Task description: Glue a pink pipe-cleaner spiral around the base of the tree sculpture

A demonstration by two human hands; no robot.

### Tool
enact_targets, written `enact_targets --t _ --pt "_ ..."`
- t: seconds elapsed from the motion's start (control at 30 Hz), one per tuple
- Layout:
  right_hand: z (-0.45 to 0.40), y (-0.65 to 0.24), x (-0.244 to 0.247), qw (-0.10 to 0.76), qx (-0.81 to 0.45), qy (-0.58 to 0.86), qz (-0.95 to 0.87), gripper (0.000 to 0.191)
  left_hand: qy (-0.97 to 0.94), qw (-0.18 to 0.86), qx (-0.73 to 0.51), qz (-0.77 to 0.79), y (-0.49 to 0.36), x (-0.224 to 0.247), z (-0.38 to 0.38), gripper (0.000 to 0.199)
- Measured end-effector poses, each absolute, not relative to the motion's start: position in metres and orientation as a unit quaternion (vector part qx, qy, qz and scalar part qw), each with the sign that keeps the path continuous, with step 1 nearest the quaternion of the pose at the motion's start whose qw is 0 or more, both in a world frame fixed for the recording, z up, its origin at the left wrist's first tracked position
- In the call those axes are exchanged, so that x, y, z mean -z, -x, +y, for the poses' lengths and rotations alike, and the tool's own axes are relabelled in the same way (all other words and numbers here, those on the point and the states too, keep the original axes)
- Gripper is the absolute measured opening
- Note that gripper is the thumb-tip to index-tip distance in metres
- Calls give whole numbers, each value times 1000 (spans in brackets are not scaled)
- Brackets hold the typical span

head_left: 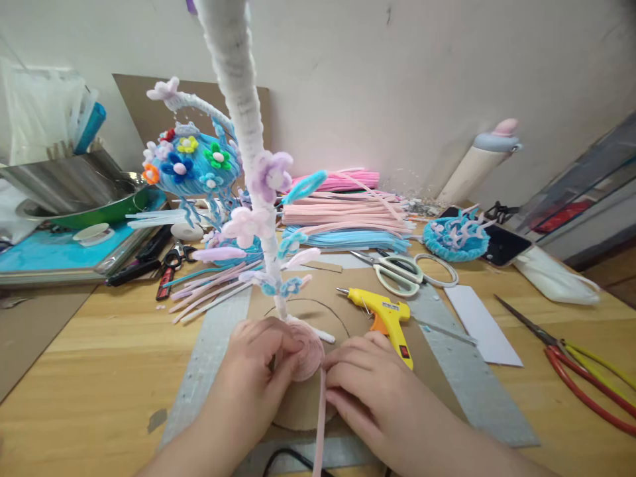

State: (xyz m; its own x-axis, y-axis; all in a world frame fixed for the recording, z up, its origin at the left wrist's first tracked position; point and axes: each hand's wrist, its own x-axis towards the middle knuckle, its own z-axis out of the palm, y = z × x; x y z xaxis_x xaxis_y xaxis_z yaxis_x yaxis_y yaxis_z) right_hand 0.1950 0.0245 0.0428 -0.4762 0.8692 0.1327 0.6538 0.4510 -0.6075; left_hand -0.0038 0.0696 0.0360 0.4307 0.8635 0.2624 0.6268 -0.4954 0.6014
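Observation:
A pink coiled disc of pipe cleaner (309, 351) lies at the foot of a white wrapped stem (256, 159), over a circle drawn on brown cardboard (293, 419). My left hand (261, 361) pinches the disc's left side between thumb and fingers. At the disc's right edge, my right hand (365, 384) has its fingers closed around the loose pink strand (320, 424), which runs down toward me. Purple, pink and blue fuzzy flowers (246, 225) sit along the stem.
A yellow glue gun (385, 318) rests just beyond my right hand. Green-handled scissors (397, 273) and red-handled scissors (571, 371) lie to the right. Pipe cleaner bundles (342, 212) are stacked behind. A blue flowered piece (196, 162) stands back left; a bottle (479, 162) leans back right.

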Motion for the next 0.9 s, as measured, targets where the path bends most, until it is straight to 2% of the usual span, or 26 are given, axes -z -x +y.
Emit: enact_targets --t 0.1,0.2,0.4,0.6,0.73,0.87,0.9 --pt "25 -196 -44 217 -250 467 -820 14 -802 248 -300 452 5 -37 72 26" --pt "25 -196 -44 211 -243 470 -822 15 -823 252 -290 418 6 -37 74 22" --pt "22 -198 -47 192 -243 460 -832 15 -885 210 -178 376 2 -37 75 40" --pt "22 -199 -48 201 -273 470 -815 13 -891 224 -165 358 0 -37 75 33" --pt "23 -199 -48 199 -268 467 -819 15 -866 238 -212 384 -1 -31 75 26" --pt "23 -200 -49 181 -264 464 -826 15 -834 256 -274 405 0 -28 74 7" --pt "23 -200 -50 176 -265 465 -826 14 -825 266 -288 407 1 -28 74 11"
